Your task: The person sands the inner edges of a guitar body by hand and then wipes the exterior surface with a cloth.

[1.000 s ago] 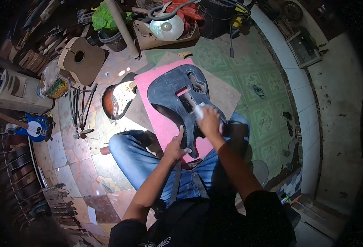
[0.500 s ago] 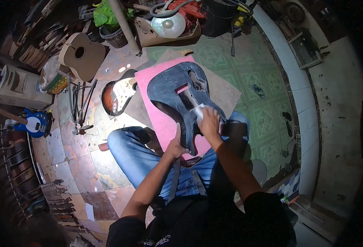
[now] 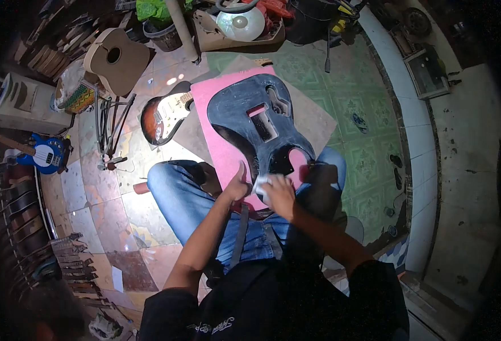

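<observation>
A dull black electric guitar body [image 3: 236, 108] with pale scuff marks lies on a pink board [image 3: 226, 156] across my lap. Its longer end points away from me, and pink shows through its cut-out pocket. At the body's near left end, my left hand [image 3: 238, 186] grips the edge, thumb pointing up along the side. My right hand [image 3: 280, 196] is closed over a pale pad or folded sheet [image 3: 260, 183], pressed to the near end of the body beside my left hand. Whether the pad is sandpaper or cloth, I cannot tell.
A grey flat board [image 3: 313, 113] lies under the pink one. Left of it rests a sunburst electric guitar [image 3: 162, 122]. Beyond are metal stands [image 3: 111, 128], an acoustic guitar body [image 3: 117, 71] and a blue guitar [image 3: 49, 156]. A cardboard box [image 3: 211, 40] stands at the back.
My right hand has drawn the pale pad toward me, from beside the middle pocket to the near end. My left hand has shifted slightly. The whole view has moved a little.
</observation>
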{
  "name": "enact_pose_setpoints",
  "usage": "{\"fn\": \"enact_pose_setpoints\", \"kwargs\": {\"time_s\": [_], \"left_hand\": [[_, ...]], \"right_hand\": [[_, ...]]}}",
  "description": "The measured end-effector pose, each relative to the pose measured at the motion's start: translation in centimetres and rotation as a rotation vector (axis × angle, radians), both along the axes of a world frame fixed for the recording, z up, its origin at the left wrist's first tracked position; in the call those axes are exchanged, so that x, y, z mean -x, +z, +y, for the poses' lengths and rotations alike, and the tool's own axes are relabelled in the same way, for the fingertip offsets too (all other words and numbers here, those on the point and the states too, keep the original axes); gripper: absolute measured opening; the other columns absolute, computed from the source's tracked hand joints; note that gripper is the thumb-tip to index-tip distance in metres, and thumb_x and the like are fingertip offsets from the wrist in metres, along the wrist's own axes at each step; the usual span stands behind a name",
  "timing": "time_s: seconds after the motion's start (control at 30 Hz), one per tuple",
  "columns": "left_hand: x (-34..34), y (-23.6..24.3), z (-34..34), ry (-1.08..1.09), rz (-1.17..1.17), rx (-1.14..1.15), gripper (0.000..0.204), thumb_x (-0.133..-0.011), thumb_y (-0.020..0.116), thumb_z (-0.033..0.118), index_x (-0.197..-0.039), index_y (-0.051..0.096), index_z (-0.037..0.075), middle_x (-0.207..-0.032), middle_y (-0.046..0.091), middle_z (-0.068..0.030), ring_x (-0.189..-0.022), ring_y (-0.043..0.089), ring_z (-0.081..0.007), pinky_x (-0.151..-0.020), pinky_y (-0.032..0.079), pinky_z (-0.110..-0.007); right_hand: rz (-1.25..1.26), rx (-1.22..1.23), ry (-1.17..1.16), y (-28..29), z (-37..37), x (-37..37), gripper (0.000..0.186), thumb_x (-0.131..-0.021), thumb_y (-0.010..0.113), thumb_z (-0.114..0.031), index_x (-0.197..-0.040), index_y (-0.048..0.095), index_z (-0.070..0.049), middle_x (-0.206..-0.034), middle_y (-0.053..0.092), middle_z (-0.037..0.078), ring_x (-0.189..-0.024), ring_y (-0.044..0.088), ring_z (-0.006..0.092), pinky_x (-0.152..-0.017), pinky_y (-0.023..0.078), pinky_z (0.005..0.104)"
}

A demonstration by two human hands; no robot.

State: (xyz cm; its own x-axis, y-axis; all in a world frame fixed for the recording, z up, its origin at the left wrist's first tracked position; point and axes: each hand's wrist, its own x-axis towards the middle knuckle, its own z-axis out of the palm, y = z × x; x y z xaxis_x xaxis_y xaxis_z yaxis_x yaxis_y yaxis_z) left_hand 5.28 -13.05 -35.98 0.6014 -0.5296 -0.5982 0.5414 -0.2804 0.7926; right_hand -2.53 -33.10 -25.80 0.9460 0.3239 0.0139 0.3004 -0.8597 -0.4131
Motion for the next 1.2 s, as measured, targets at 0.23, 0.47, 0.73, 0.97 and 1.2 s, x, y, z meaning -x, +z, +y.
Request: {"fn": "enact_pose_setpoints", "kwargs": {"time_s": [0.23, 0.47, 0.73, 0.97, 1.2], "left_hand": [[-1.3, 1.0, -0.4, -0.063, 0.008, -0.143, 0.092, -0.098, 0.059, 0.018, -0.166, -0.002, 0.017, -0.131, 0.063, -0.0208, -0.113, 0.060, -0.0281, -0.100, 0.048, -0.032], [-1.0, 2.1, -1.8, -0.032, -0.139, -0.161, 0.088, -0.102, 0.061, 0.041, -0.166, 0.008, 0.010, -0.135, 0.062, -0.0298, -0.120, 0.063, -0.0320, -0.103, 0.047, -0.035], [-0.8, -1.0, -1.2, -0.034, -0.319, -0.188, 0.084, -0.102, 0.063, 0.035, -0.164, 0.014, 0.007, -0.139, 0.059, -0.0318, -0.127, 0.060, -0.0331, -0.107, 0.044, -0.034], [-0.9, -2.2, -0.9, -0.023, -0.294, -0.166, 0.080, -0.101, 0.063, 0.032, -0.164, 0.019, 0.008, -0.141, 0.056, -0.0328, -0.133, 0.057, -0.0382, -0.110, 0.043, -0.036], [-1.0, -0.4, -1.3, -0.046, -0.228, -0.187, 0.075, -0.104, 0.060, 0.029, -0.164, 0.019, 0.007, -0.141, 0.059, -0.0276, -0.128, 0.058, -0.0306, -0.108, 0.043, -0.033]], "right_hand": [[-0.017, -0.122, -0.208, 1.5, -0.2, -3.9, 0.046, -0.071, 0.078, -0.009, -0.116, 0.066, -0.013, -0.130, 0.058, 0.013, -0.122, 0.052, 0.0378, -0.099, 0.043, 0.0484], [0.084, -0.035, 0.085, 0.3, -0.6, 1.6, 0.045, -0.068, 0.077, -0.006, -0.111, 0.066, -0.015, -0.125, 0.059, 0.010, -0.118, 0.053, 0.0348, -0.096, 0.042, 0.0486], [0.053, -0.053, 0.160, -0.2, -1.1, 2.4, 0.048, -0.064, 0.078, -0.008, -0.110, 0.065, -0.016, -0.122, 0.059, 0.008, -0.116, 0.053, 0.0370, -0.095, 0.042, 0.0500], [0.007, -0.109, 0.073, 1.3, 0.7, -2.9, 0.041, -0.068, 0.076, -0.008, -0.106, 0.065, -0.014, -0.116, 0.061, 0.007, -0.115, 0.054, 0.0329, -0.096, 0.042, 0.0459], [0.013, -0.055, 0.165, -1.0, -1.7, 1.0, 0.036, -0.068, 0.074, -0.009, -0.103, 0.065, -0.016, -0.115, 0.062, 0.005, -0.114, 0.055, 0.0325, -0.095, 0.042, 0.0455]]}}
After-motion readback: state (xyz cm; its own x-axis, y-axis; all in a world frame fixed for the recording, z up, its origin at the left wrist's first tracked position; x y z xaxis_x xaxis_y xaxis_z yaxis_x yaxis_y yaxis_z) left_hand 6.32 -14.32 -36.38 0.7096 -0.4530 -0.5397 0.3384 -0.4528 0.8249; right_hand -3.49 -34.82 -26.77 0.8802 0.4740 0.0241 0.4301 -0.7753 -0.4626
